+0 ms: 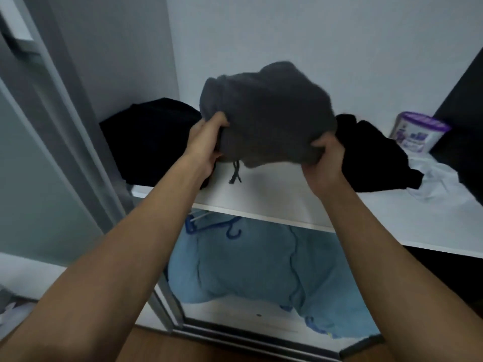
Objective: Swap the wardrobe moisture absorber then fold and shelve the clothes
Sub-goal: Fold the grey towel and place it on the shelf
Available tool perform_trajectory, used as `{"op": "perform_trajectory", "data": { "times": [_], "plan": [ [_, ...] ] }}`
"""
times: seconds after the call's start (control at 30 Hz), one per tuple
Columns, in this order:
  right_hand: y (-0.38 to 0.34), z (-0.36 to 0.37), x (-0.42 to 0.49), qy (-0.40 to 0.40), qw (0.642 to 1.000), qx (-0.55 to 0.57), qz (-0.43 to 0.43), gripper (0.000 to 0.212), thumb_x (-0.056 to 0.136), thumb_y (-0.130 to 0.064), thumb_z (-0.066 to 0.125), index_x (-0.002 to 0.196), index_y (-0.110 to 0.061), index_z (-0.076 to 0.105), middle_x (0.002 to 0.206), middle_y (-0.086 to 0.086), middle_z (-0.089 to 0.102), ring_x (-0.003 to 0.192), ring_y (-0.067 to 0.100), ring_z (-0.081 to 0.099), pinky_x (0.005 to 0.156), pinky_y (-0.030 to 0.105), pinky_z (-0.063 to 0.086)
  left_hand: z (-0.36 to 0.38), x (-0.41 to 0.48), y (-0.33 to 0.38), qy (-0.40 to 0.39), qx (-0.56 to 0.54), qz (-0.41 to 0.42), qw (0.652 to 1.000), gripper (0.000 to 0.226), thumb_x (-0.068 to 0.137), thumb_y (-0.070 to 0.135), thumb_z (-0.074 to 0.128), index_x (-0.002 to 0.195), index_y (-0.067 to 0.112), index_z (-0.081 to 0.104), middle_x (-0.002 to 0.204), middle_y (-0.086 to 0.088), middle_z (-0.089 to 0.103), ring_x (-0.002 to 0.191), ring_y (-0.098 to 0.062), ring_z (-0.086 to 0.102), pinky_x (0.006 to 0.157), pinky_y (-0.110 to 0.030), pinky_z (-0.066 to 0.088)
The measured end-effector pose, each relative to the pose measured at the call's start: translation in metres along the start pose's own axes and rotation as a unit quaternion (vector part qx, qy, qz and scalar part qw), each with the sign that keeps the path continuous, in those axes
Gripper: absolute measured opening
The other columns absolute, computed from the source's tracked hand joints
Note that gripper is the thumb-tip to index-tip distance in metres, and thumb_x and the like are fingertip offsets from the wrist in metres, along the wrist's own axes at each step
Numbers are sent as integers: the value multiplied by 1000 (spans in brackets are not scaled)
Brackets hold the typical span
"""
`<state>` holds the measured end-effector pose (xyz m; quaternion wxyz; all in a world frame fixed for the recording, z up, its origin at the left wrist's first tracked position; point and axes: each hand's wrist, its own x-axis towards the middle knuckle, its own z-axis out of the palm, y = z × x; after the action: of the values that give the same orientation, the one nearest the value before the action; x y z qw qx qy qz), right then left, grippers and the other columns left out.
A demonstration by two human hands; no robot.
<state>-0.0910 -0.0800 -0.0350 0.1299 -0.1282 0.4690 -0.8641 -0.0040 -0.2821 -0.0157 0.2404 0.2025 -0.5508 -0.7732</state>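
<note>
A folded grey garment [266,113] with a dangling drawstring hangs just above the white wardrobe shelf [274,202]. My left hand [206,145] grips its left edge and my right hand [326,158] grips its right edge. A black folded pile [149,142] lies on the shelf to the left. A crumpled black garment [373,158] lies to the right, with a white cloth [439,181] beyond it. A purple-lidded moisture absorber tub [418,131] stands at the shelf's back right.
Below the shelf lies a light blue garment [261,267] with a blue hanger [209,226] on it. A sliding wardrobe door frame [78,142] stands at the left. A dark panel [465,105] closes the right side. Wooden floor shows at the bottom.
</note>
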Motion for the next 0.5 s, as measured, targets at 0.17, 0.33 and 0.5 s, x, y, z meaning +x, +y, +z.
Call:
{"op": "perform_trajectory", "data": {
  "times": [0.17,0.33,0.5],
  "plan": [
    [49,-68,36,78,929,-325,158,37,95,-36,50,119,-12,66,115,4,66,101,23,60,92,29,48,-5,37,-46,57,262,-65,961,28,64,40,65,78,16,66,71,2,65,72,-19,62,62,-26,45],
    [55,-54,82,105,929,-319,155,63,89,-49,64,136,-8,55,123,5,63,111,28,60,90,34,45,18,67,-57,68,489,13,870,44,76,50,70,103,16,62,101,-1,66,95,-26,64,82,-35,52],
    [50,-50,117,93,944,-313,49,40,86,-42,68,115,-14,66,103,0,70,99,23,67,86,34,53,14,90,-52,138,515,113,838,34,84,31,64,111,21,47,115,-6,58,106,-34,58,85,-38,47]
  ]
}}
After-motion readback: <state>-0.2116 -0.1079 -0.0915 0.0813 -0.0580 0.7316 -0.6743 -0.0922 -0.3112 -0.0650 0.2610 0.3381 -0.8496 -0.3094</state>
